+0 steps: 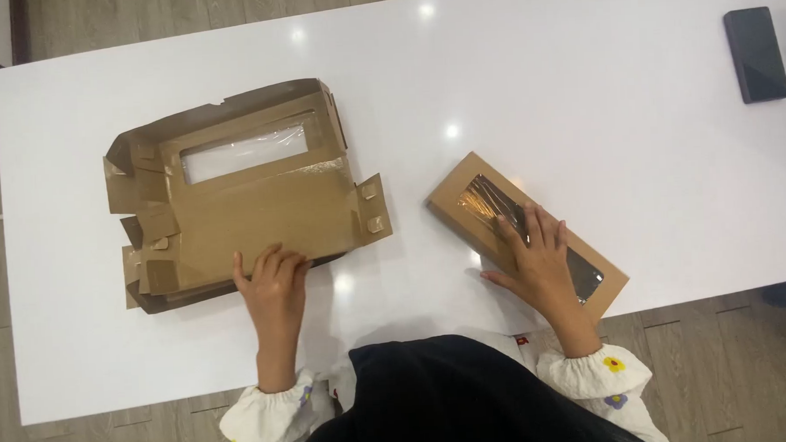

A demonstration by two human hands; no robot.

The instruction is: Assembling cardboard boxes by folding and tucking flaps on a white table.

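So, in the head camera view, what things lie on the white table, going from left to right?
Stack of flat unfolded cardboard boxes under the left hand → assembled brown window box under the right hand → dark phone.

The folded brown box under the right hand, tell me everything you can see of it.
The folded brown box is a closed, flat, long rectangular carton that looks like kraft cardboard, with a shiny clear film window along its top. It lies diagonally on the white table, near the front edge, one end pointing up-left. The right hand rests flat on it, fingers spread over the window. Nothing else touches it.
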